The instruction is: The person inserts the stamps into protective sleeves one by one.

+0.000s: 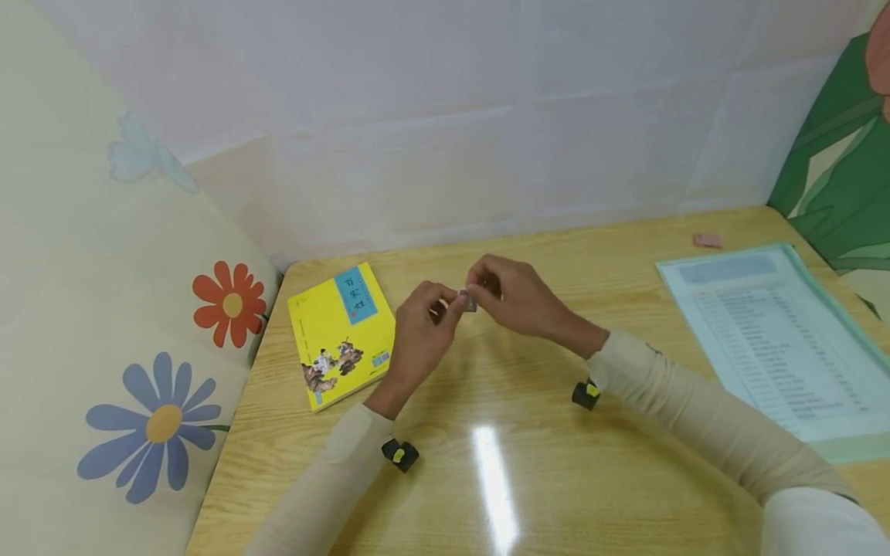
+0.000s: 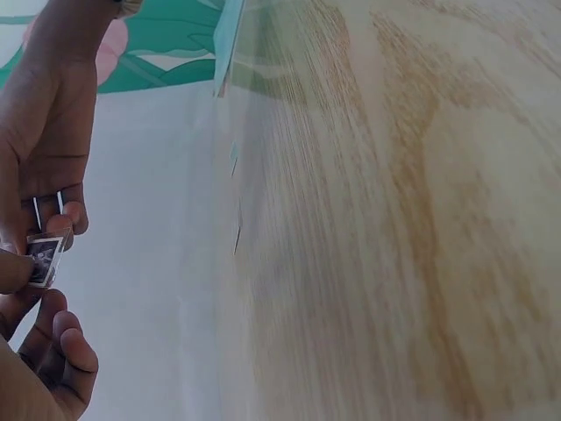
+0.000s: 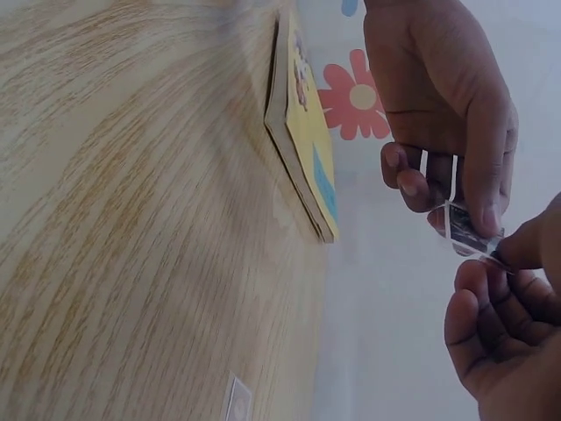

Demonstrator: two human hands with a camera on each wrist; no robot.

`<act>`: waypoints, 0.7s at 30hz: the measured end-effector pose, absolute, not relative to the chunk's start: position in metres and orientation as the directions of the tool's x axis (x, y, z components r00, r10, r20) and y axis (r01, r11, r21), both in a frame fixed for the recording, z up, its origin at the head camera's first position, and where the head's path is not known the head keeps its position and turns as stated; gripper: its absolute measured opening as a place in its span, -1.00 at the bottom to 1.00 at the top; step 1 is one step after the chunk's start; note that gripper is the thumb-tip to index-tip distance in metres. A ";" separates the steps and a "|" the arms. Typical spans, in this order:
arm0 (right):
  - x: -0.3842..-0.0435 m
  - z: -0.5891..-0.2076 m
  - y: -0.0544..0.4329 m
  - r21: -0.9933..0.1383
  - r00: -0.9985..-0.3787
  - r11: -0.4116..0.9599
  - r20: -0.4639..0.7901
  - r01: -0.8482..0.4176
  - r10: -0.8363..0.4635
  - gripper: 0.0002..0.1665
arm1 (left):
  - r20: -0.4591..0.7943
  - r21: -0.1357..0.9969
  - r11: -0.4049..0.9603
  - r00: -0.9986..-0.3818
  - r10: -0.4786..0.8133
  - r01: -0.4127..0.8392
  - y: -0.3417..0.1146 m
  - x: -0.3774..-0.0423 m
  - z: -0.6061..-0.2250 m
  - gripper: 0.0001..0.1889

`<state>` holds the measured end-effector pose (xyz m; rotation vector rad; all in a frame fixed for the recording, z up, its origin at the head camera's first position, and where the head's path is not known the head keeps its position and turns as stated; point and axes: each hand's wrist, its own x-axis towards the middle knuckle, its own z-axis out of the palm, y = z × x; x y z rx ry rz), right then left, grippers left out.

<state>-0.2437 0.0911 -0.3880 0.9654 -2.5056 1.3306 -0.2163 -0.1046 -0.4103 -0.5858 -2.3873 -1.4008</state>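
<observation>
Both hands meet over the middle of the table, raised above it. Between them is a small dark photo with a white border in a clear plastic sleeve (image 2: 44, 259). My left hand (image 1: 426, 328) pinches its left side between thumb and fingers. From the right, my right hand (image 1: 521, 297) pinches the other edge, thumb and index fingertip on the sleeve. In the right wrist view, the left thumb lies across the photo (image 3: 465, 230), and part of the picture is hidden by fingers.
A yellow book (image 1: 348, 336) with a blue title panel lies left of the hands. To the right is a printed sheet in a teal-edged clear folder (image 1: 772, 332), and a small pink piece (image 1: 708, 240) sits behind it. A white sheet (image 1: 487, 154) hangs behind the table (image 1: 556, 486).
</observation>
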 end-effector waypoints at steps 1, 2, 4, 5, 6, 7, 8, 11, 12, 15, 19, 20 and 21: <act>-0.244 -0.388 0.091 -0.692 -0.782 0.401 0.403 -0.600 -0.476 -0.90 | 0.453 0.748 0.450 -0.871 0.191 0.488 -0.105 -0.216 -0.410 -0.84; -0.244 -0.388 0.091 -0.693 -0.781 0.400 0.400 -0.600 -0.479 -0.90 | 0.446 0.747 0.458 -0.874 0.192 0.482 -0.105 -0.216 -0.410 -0.83; -0.245 -0.389 0.091 -0.686 -0.779 0.408 0.396 -0.603 -0.486 -0.90 | 0.432 0.751 0.462 -0.880 0.197 0.472 -0.105 -0.216 -0.410 -0.83; -0.246 -0.389 0.091 -0.686 -0.781 0.413 0.388 -0.599 -0.488 -0.90 | 0.423 0.754 0.465 -0.884 0.198 0.464 -0.105 -0.217 -0.410 -0.83; -0.247 -0.389 0.091 -0.687 -0.784 0.417 0.380 -0.595 -0.491 -0.90 | 0.412 0.757 0.467 -0.889 0.199 0.456 -0.105 -0.217 -0.410 -0.83; -0.249 -0.390 0.091 -0.689 -0.788 0.425 0.368 -0.587 -0.493 -0.91 | 0.401 0.761 0.471 -0.894 0.201 0.447 -0.106 -0.217 -0.410 -0.83; -0.251 -0.391 0.092 -0.693 -0.793 0.431 0.353 -0.578 -0.496 -0.91 | 0.388 0.763 0.477 -0.900 0.200 0.435 -0.106 -0.218 -0.411 -0.83; -0.257 -0.394 0.091 -0.713 -0.815 0.452 0.296 -0.536 -0.499 -0.91 | 0.340 0.773 0.503 -0.922 0.187 0.387 -0.108 -0.220 -0.414 -0.84; -0.260 -0.396 0.090 -0.720 -0.825 0.464 0.274 -0.517 -0.494 -0.91 | 0.322 0.778 0.509 -0.929 0.181 0.369 -0.109 -0.221 -0.416 -0.84; -0.270 -0.405 0.090 -0.727 -0.853 0.509 0.205 -0.461 -0.480 -0.89 | 0.278 0.786 0.532 -0.949 0.150 0.314 -0.113 -0.222 -0.420 -0.85; -0.282 -0.422 0.086 -0.679 -0.877 0.604 0.125 -0.417 -0.464 -0.87 | 0.257 0.784 0.552 -0.958 0.130 0.285 -0.117 -0.223 -0.424 -0.87; -0.285 -0.427 0.085 -0.653 -0.881 0.634 0.115 -0.415 -0.458 -0.87 | 0.254 0.785 0.550 -0.958 0.133 0.285 -0.117 -0.223 -0.425 -0.87; -0.286 -0.431 0.084 -0.621 -0.885 0.664 0.110 -0.416 -0.452 -0.87 | 0.254 0.784 0.549 -0.957 0.140 0.288 -0.118 -0.223 -0.426 -0.87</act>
